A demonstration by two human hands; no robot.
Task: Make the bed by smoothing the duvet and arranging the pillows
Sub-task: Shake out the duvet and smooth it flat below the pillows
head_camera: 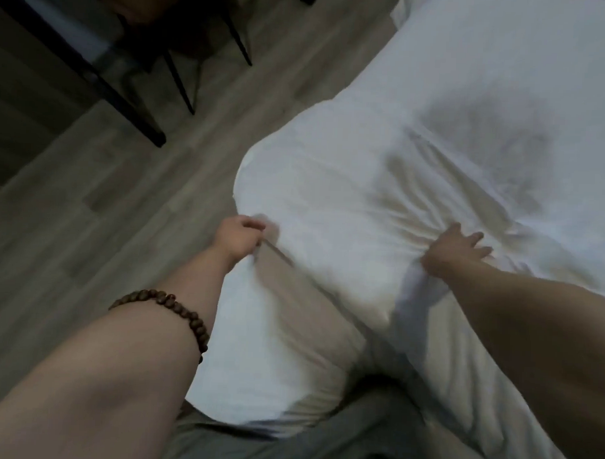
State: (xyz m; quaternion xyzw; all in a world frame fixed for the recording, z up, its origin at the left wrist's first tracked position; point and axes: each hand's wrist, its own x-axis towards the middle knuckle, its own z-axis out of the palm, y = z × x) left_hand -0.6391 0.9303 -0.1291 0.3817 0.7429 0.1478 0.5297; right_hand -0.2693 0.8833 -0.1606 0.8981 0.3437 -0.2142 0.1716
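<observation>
The white, puffy cloth duvet (347, 196) lies on the bed and fills the picture from 12 o'clock round to 5 o'clock. Its rounded near corner bulges out toward 9 o'clock. The left hand (240, 239) is just left of the picture's middle, at that corner. Its fingers are curled round the edge of the duvet, so it holds the cloth in a closed grip. A fold of the duvet hangs down from this hand toward 6 o'clock, and a beige layer of cloth (291, 318) shows just beside the fold. The right hand (456, 250) is at 3 o'clock from the left one, well apart from it. It rests on top of the duvet with the fingers straight and spread wide, and wrinkles run out from under it. A bracelet of brown wooden beads (168, 310) sits round the left forearm. The grey plank floor (89, 204) takes the 9 o'clock side, with thin black furniture legs (182, 84) at 11 o'clock.
</observation>
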